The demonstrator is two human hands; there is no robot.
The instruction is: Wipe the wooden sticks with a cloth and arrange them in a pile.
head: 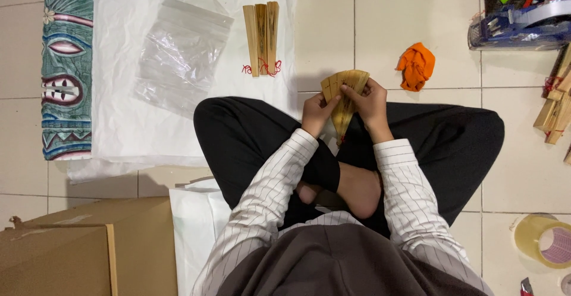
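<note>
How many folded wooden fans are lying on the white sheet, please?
3 closed bamboo-coloured wooden fans lie side by side on the white plastic sheet. A fourth fan, partly opened, is held by both hands; more wooden pieces at the right edge are unclear.

Tan wooden fan [345,94], orange cloth [416,65], teal carved mask [66,70] with pink and white details, white pinstriped sleeves [410,195].

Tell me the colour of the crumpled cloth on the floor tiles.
Orange; the crumpled cloth shows clearly in the head view, right of the hands.

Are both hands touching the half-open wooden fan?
Touching. The head view shows the left hand and right hand gripping the wooden fan from either side.
</note>
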